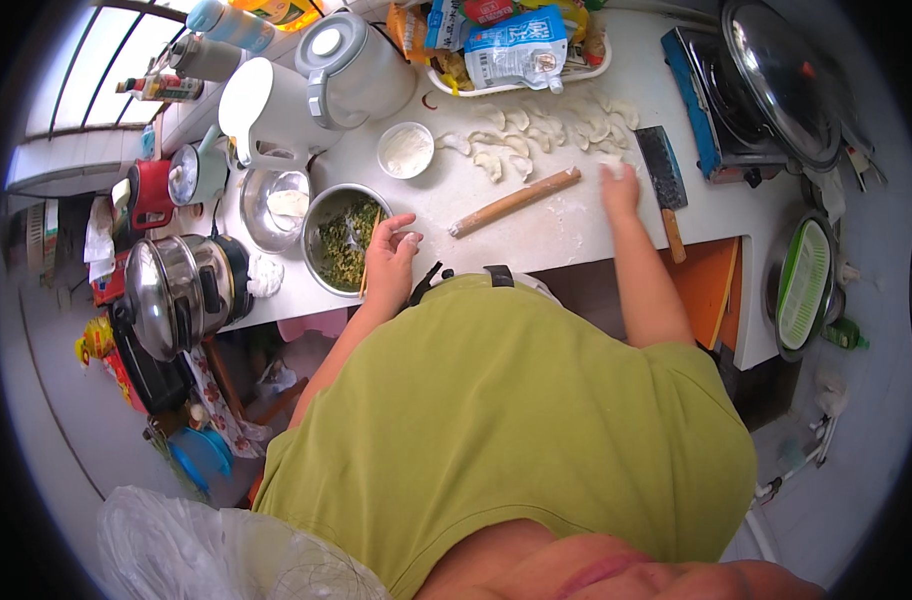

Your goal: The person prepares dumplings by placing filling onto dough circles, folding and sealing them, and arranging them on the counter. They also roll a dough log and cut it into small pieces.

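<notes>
My left hand (393,251) hovers at the right rim of a metal bowl (322,277) of chopped green filling (343,240). Its fingers are loosely curled and apart, with nothing seen between them. Wooden chopsticks (372,251) rest in that bowl, just beside the hand. My right hand (621,191) reaches to the near right end of a group of folded dumplings (527,139). A whitish patch shows at its blurred fingertips; whether they grip a dumpling is unclear. Between my hands lies a floury wooden rolling pin (516,202).
A cleaver (660,169) lies right of my right hand, near a gas stove (715,105) with a big lid (782,82). Left stand a flour bowl (405,150), a metal basin with dough (287,202), a white jug (264,112) and a steel pot (163,292). Behind is a basket of packets (516,49).
</notes>
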Action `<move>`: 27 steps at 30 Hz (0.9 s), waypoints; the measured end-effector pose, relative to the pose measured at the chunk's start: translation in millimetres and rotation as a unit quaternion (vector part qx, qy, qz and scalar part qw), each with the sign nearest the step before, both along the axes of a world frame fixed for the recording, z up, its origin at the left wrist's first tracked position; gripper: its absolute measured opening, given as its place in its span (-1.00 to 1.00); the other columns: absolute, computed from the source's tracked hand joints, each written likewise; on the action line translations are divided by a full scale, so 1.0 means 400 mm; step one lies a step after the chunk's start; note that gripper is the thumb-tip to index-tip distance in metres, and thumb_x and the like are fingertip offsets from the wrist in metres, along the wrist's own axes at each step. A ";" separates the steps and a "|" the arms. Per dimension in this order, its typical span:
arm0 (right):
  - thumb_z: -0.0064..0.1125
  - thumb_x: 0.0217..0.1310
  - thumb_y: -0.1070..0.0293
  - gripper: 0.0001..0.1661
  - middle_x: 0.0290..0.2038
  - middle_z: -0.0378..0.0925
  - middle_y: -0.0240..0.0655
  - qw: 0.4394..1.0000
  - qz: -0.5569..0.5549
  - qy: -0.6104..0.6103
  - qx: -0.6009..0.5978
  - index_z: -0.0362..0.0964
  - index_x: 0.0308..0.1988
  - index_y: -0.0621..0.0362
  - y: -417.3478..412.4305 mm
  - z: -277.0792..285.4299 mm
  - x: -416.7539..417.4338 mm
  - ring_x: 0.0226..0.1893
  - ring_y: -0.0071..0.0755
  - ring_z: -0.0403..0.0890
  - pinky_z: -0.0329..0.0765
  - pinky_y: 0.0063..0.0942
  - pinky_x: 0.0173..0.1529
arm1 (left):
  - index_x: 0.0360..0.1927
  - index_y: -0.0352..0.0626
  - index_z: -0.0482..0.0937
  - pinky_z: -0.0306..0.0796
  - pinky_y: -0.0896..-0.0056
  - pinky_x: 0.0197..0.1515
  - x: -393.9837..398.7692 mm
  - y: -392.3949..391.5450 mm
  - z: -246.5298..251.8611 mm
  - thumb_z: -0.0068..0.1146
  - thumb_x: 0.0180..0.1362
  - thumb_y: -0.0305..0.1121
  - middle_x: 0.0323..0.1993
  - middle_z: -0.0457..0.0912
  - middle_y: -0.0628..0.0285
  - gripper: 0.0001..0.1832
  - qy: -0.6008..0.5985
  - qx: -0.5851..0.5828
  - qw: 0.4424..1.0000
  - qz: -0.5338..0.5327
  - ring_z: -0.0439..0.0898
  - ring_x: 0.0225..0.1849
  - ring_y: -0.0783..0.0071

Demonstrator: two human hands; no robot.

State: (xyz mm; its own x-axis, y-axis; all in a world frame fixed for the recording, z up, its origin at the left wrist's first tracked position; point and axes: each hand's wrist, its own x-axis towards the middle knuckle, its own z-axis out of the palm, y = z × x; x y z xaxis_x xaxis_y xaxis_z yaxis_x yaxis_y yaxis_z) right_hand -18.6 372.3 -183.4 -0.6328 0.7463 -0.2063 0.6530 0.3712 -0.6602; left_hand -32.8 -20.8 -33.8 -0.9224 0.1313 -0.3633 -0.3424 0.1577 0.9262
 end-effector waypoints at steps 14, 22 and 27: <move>0.28 0.08 0.06 -0.57 -0.18 0.58 -0.10 0.979 -0.070 -0.020 0.192 0.53 -0.15 0.14 0.192 -0.061 -0.093 -0.11 -0.01 0.55 0.47 -0.17 0.02 | -0.03 -0.21 0.52 0.40 0.49 -0.14 0.035 -0.039 -0.007 0.01 0.21 -0.49 -0.11 0.57 0.28 -0.75 -0.017 0.024 0.995 0.092 0.55 -0.22 0.53; 0.17 0.13 0.31 -0.73 -0.27 0.54 -0.15 0.964 0.180 0.181 0.074 0.52 -0.16 0.17 -0.129 -0.034 -0.155 -0.21 -0.07 0.55 0.49 -0.24 -0.06 | -0.01 -0.22 0.50 0.39 0.47 -0.12 0.066 -0.075 -0.016 0.00 0.21 -0.49 -0.10 0.58 0.25 -0.73 -0.041 0.036 0.985 0.161 0.55 -0.20 0.51; 0.26 0.05 0.35 -0.74 -0.25 0.54 -0.14 0.875 0.436 0.206 -0.048 0.54 -0.19 0.14 -0.505 0.123 -0.289 -0.20 -0.08 0.56 0.51 -0.23 -0.12 | -0.03 -0.25 0.50 0.43 0.50 -0.10 0.097 -0.102 0.006 0.00 0.23 -0.52 -0.12 0.58 0.28 -0.76 -0.041 0.060 0.975 0.212 0.54 -0.21 0.55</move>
